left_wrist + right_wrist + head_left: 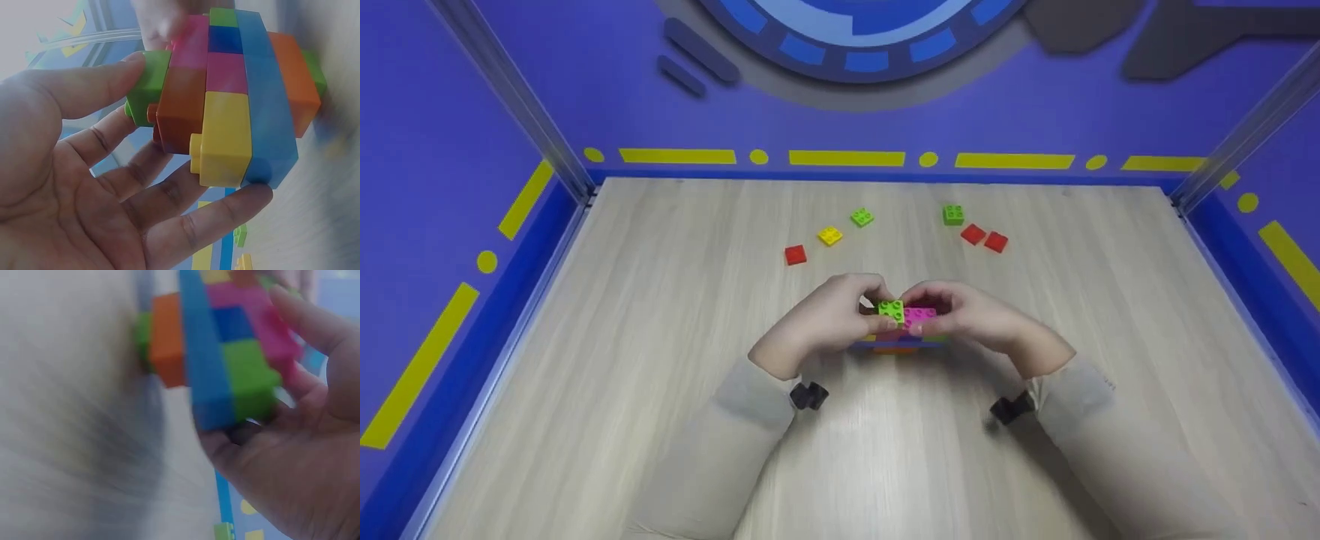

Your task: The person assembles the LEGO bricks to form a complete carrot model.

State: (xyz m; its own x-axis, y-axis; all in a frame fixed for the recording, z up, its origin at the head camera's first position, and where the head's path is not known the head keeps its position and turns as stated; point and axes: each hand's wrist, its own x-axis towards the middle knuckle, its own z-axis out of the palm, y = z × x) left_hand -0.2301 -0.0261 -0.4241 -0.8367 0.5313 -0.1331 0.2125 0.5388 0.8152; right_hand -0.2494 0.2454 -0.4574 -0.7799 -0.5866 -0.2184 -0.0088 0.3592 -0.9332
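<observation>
Both hands hold one structure of colourful toy building bricks [896,349] low over the table. My left hand [834,311] has its thumb on the green brick [891,309] at the top, fingers spread behind the structure; one fingertip reaches the long blue brick [270,107]. On the other side my right hand [979,321] grips the structure, thumb at the pink brick [919,315] and fingers round the back. Brown, yellow and dark blue bricks make up the middle layers. An orange brick [294,81] sits under the long blue one, with another green brick [143,340] below it.
Beyond the hands on the wooden table [675,285] lie loose bricks: a red [795,255], a yellow [830,235] and a light green one [862,217] on the left. A taller green brick [953,215] and two red ones [973,234] lie right. Blue panels surround the table.
</observation>
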